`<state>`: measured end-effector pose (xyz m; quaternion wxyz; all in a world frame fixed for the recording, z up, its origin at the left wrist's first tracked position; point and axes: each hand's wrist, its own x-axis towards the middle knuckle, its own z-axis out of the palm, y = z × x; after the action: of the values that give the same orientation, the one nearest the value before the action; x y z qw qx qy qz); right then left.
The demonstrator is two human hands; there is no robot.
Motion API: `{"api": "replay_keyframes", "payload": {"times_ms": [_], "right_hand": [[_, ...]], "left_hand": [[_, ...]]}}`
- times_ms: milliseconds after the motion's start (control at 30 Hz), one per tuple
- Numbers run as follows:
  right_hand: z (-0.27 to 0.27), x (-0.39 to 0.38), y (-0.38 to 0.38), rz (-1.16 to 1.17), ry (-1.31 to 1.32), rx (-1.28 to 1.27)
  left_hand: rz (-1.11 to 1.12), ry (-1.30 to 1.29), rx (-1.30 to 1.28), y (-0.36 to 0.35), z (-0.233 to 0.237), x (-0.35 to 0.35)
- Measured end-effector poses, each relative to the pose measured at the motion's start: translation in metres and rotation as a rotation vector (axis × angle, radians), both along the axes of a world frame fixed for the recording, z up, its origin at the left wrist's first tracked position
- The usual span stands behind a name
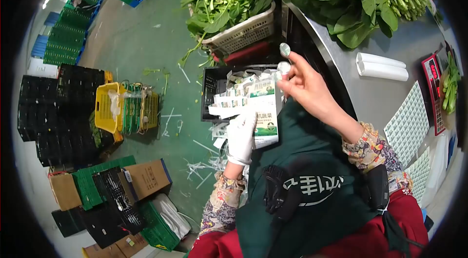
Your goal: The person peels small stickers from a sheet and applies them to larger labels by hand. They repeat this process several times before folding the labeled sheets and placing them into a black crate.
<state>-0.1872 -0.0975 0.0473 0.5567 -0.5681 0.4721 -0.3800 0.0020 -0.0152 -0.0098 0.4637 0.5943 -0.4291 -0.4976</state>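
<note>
My left hand (242, 133), in a white glove, grips a stack of printed green-and-white labels or bags (265, 112) in front of my green apron. My bare right hand (306, 82) is raised just right of the stack's top and pinches its upper corner with thumb and forefinger. Small round stickers (284, 49) sit on two of its fingertips. Behind the stack stands a black crate (210, 93) filled with more of the same printed strips.
A white basket of leafy greens (234, 26) sits above the black crate. More greens (351, 0) lie on the steel table (385, 43), with white rolls (381, 67), label sheets (407, 124) and a red scale (434, 92). Yellow, green and black crates (117, 107) and cardboard boxes (146, 177) crowd the floor at left.
</note>
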Motion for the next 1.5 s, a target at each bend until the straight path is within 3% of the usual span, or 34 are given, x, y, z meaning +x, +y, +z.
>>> {"api": "replay_keyframes", "payload": {"times_ms": [33, 67, 167, 200, 333, 433, 467, 567, 600, 700, 733, 767, 833, 867, 900, 967, 1067, 1167, 1200, 1300, 1333, 1433, 1467, 1500], "right_hand": [[0.006, 0.002, 0.007, 0.107, -0.007, 0.043], [0.004, 0.005, 0.015, 0.214, 0.016, 0.070], [-0.009, 0.011, 0.032, 0.420, 0.080, 0.038], [-0.012, 0.013, 0.034, 0.413, 0.130, -0.059], [-0.016, 0.018, 0.040, 0.321, 0.379, -0.268], [-0.006, 0.019, 0.038, 0.204, 0.280, -0.311], [-0.007, 0.019, 0.037, 0.215, 0.303, -0.285], [-0.009, 0.019, 0.034, 0.152, 0.216, -0.250], [-0.014, 0.019, 0.033, 0.091, 0.173, -0.226], [-0.016, 0.017, 0.024, -0.005, -0.052, -0.067], [-0.021, 0.016, 0.019, -0.038, -0.122, -0.032], [-0.021, 0.014, 0.013, -0.070, -0.197, -0.009], [-0.022, 0.011, 0.008, -0.122, -0.211, 0.082], [-0.017, 0.011, 0.011, -0.084, -0.139, 0.062], [-0.019, 0.014, 0.014, -0.048, 0.042, -0.107], [-0.012, 0.018, 0.032, 0.095, -0.001, 0.079], [-0.017, 0.023, 0.046, 0.228, 0.044, 0.063], [-0.028, 0.021, 0.049, 0.266, 0.319, -0.131], [-0.030, 0.020, 0.049, 0.277, 0.440, -0.219], [-0.017, 0.014, 0.040, 0.249, 0.647, -0.180], [-0.015, 0.013, 0.035, 0.194, 0.412, -0.107], [-0.001, 0.006, 0.010, -0.092, -0.084, 0.071], [-0.012, -0.001, 0.002, -0.134, -0.138, 0.085], [-0.018, -0.001, 0.004, -0.134, -0.184, 0.182]], "left_hand": [[0.018, -0.057, -0.054, -0.002, -0.006, 0.003], [0.130, 0.241, 0.132, -0.006, 0.006, -0.006], [0.108, 0.092, 0.024, -0.012, 0.000, -0.007], [0.105, 0.137, 0.033, -0.013, 0.011, -0.012], [0.098, -0.174, -0.164, -0.013, 0.009, -0.021], [0.061, -0.284, -0.189, -0.020, 0.010, -0.014], [0.131, -0.072, -0.062, -0.021, 0.014, -0.019], [-0.025, -0.391, -0.128, -0.024, 0.025, -0.011], [0.021, 0.142, -0.020, -0.024, 0.019, -0.009], [-0.134, 0.351, 0.055, -0.002, 0.020, -0.011], [-0.344, 0.283, 0.098, 0.005, 0.008, 0.000], [-0.393, 0.123, 0.218, 0.015, -0.012, 0.009], [-0.193, 0.198, 0.212, 0.023, -0.018, 0.001], [-0.182, -0.046, 0.160, 0.025, -0.027, 0.004], [-0.074, 0.251, 0.253, 0.021, -0.016, -0.001], [0.050, 0.164, 0.073, 0.019, -0.035, -0.002], [0.054, 0.089, 0.071, 0.011, -0.038, -0.001], [0.012, -0.351, -0.191, 0.010, -0.042, -0.008], [0.104, -0.085, -0.041, 0.009, -0.022, -0.019], [-0.107, -0.206, 0.003, 0.004, -0.002, -0.010], [-0.139, -0.082, -0.073, 0.002, 0.004, -0.014], [-0.291, 0.506, 0.356, 0.014, -0.012, 0.000], [-0.199, 1.098, 0.385, 0.021, -0.041, 0.015], [-0.212, 1.219, 0.398, 0.018, -0.039, 0.018]]}}
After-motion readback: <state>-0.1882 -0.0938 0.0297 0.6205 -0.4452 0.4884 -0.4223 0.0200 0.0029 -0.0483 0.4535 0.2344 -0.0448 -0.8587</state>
